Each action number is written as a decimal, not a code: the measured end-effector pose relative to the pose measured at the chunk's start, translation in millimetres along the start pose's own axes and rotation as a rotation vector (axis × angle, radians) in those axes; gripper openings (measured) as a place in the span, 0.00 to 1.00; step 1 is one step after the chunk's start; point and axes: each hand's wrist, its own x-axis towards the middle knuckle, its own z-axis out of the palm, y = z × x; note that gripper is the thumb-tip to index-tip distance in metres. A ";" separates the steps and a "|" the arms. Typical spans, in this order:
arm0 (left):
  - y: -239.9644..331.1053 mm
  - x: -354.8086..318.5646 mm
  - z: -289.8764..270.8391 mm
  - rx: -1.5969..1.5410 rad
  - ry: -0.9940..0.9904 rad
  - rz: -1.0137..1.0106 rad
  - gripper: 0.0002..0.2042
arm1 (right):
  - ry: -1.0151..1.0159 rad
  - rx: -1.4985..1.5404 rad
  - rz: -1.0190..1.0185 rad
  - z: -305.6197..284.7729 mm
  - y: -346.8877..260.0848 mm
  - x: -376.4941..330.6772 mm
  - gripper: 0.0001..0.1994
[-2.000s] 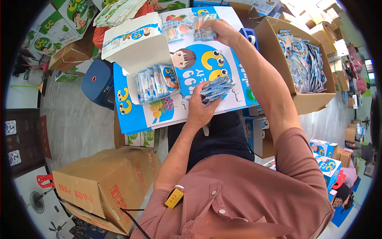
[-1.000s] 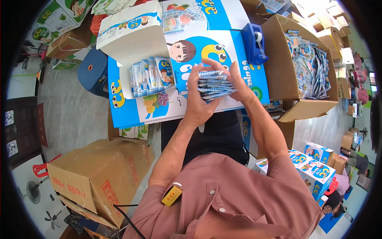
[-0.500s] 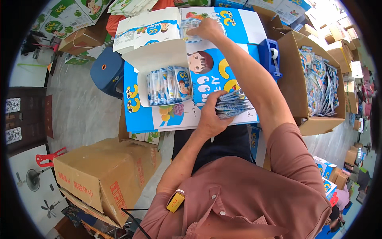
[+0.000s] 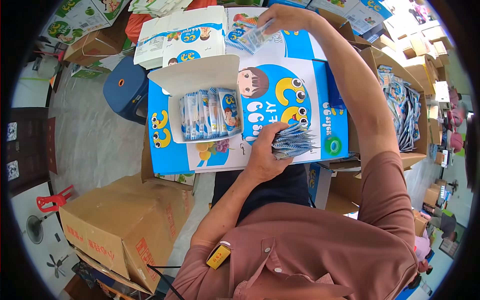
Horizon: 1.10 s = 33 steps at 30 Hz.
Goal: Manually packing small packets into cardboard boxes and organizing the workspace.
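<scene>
A thick stack of small blue-and-white sachets (image 4: 294, 141) is gripped in my left hand (image 4: 266, 155), low over the near edge of the printed carton. At the far side my right hand (image 4: 289, 18) pinches a translucent-looking sachet (image 4: 258, 37) by its end. Another sachet (image 4: 237, 35) lies on the carton just left of it. Left of centre stands a small white box (image 4: 200, 71) with its lid flap raised. Upright sachets (image 4: 209, 115) fill it in a row.
Flattened white boxes (image 4: 192, 32) are stacked at the far left of the blue-and-white carton (image 4: 175, 160). A green tape roll (image 4: 333, 146) is near its right edge. To the right, an open brown carton holds many sachets (image 4: 402, 107). A blue stool (image 4: 125, 90) stands left.
My right hand has risen and shifted slightly right, with a sachet now lifted in its fingers. The left hand still grips its stack. The tape dispenser is now mostly hidden behind my right arm.
</scene>
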 end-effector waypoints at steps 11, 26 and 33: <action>2.4 -5.3 0.4 -0.029 -0.003 -0.048 0.34 | 0.100 -0.620 0.179 28.7 -72.3 -0.6 0.26; -8.1 21.7 3.7 -0.022 -0.004 -0.012 0.45 | 0.707 1.140 0.191 180.7 -142.1 -189.0 0.29; -7.6 18.8 11.9 0.076 -0.093 0.057 0.63 | 0.695 1.548 0.299 192.4 -167.3 -173.3 0.47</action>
